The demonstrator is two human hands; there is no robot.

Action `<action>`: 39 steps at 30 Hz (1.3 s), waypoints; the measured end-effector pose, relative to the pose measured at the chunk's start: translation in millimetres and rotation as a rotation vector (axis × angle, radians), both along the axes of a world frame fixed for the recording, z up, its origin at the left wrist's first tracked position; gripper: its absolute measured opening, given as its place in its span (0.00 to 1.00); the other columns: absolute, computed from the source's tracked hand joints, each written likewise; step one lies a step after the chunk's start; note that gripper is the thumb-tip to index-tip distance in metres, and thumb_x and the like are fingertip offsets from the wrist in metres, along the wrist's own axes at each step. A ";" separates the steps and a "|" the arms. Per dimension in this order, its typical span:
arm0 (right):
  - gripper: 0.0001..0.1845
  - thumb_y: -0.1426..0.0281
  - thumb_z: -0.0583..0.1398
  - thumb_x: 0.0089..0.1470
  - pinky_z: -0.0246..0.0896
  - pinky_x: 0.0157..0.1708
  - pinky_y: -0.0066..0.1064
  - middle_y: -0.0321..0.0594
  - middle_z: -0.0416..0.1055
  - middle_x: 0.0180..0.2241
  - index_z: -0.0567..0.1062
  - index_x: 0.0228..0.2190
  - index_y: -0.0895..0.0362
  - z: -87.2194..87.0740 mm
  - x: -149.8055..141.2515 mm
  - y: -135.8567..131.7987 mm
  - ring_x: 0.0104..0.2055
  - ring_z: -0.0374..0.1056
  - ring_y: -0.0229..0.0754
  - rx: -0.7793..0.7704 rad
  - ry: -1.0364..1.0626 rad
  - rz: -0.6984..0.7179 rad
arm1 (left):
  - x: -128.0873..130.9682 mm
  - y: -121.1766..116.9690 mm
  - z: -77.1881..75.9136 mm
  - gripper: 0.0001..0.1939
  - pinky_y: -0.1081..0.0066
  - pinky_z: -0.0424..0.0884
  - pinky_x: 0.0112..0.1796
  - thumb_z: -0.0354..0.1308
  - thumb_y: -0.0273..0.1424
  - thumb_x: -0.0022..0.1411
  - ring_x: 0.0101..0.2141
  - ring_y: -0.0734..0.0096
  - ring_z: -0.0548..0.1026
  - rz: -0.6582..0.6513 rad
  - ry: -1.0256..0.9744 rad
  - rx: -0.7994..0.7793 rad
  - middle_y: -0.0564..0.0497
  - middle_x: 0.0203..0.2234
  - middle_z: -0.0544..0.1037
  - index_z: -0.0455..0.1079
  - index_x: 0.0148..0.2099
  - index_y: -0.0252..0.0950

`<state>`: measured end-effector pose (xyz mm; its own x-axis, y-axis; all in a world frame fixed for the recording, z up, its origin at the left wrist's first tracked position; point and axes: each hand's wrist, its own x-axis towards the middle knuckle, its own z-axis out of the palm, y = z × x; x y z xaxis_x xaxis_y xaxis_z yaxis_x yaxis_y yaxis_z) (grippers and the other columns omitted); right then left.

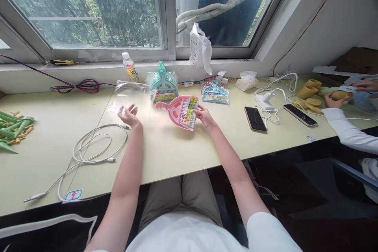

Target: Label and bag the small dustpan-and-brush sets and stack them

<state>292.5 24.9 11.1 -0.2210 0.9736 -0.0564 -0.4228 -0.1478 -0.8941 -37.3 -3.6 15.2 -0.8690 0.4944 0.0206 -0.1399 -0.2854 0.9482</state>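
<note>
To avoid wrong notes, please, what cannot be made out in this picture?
All in the head view:
Clear plastic film: outline blurred, so the left hand's grip is uncertain.
Label on the pink dustpan: fine print too small.
Co-worker: body cut off by the right edge.

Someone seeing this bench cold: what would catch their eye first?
The pink dustpan and brush set, held by the right hand above the middle of the table. Next, the clear plastic wrap near the left hand, and the green dustpan sets behind, by the window. At far left, a pile of green pieces stands out.
</note>
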 end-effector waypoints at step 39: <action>0.07 0.79 0.59 0.55 0.71 0.37 0.31 0.37 0.75 0.27 0.76 0.30 0.58 -3.2 33.1 13.0 0.29 0.72 0.37 0.137 -0.513 -0.510 | 96.5 -6.6 -15.9 0.25 0.62 0.70 0.51 0.54 0.43 0.60 0.49 0.60 0.76 -0.638 0.242 0.039 0.42 0.48 0.78 0.69 0.55 0.34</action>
<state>325.6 38.0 8.0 0.2831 0.9540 0.0987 0.0677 0.0827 -0.9943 59.2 -10.2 -0.7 -0.3764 0.9033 0.2061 -0.0771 -0.2522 0.9646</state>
